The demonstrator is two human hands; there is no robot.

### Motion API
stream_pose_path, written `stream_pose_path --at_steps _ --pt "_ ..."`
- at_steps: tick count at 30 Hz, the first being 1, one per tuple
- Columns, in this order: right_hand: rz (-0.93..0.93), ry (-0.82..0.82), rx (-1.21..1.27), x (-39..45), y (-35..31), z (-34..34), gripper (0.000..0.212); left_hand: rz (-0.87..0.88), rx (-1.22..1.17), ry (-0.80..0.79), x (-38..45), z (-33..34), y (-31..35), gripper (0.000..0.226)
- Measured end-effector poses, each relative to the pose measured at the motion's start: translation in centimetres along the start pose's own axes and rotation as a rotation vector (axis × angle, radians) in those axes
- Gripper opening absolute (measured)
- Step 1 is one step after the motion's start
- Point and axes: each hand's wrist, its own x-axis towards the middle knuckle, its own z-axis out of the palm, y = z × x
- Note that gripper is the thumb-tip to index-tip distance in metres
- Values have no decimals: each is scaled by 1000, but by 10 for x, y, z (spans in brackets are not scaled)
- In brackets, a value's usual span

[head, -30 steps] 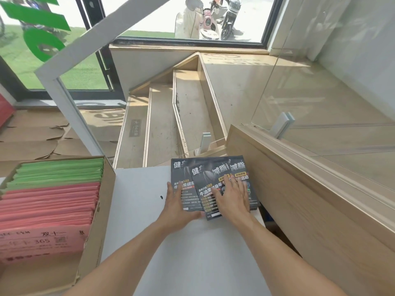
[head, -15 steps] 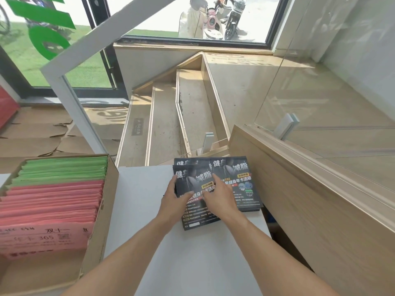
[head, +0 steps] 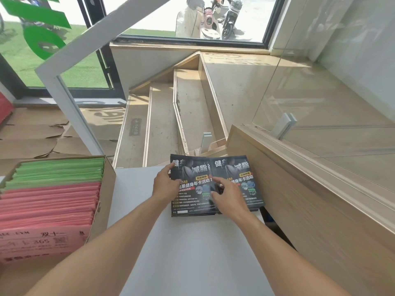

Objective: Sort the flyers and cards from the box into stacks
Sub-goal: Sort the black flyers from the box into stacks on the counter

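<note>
Two piles of black flyers lie side by side at the far right of the white table (head: 192,257). My left hand (head: 164,185) grips the left edge of the left black pile (head: 192,198), with fingertips at its top-left corner. My right hand (head: 227,196) is at the seam between the piles, its thumb and index finger pinching the left pile's right edge. The right black pile (head: 239,170) lies partly under that hand. A cardboard box (head: 106,192) at the left holds upright green flyers (head: 59,170) and pink flyers (head: 49,207).
A wooden ledge (head: 303,201) with a glass panel rises close along the table's right side. Beyond the table's far edge, stairs (head: 162,124) drop down towards a window. Flattened cardboard sheets (head: 32,135) cover the floor at the left.
The upper black pile, overlapping the other one earlier, has slid left and now lies squarely beside it. Both hands moved from lying flat on top to holding that pile's edges.
</note>
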Motion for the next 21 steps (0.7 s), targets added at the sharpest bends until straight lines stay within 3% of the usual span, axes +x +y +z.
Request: stream_pose_path --at_steps 3,6,11,15,21 --pt "-32 73 -26 4 8 -7 45 62 108 -164 -4 2 3 94" --pt "62 196 -212 20 23 -28 54 41 230 -231 -7 1 -1 123" --pt "273 -15 -266 37 29 -47 80 27 493 -373 -15 12 -12 150" --pt "263 -21 -225 40 25 -37 79 54 651 -354 -18 23 -20 155" --pt "265 -20 -239 38 29 -36 78 105 652 -319 -22 23 -22 147"
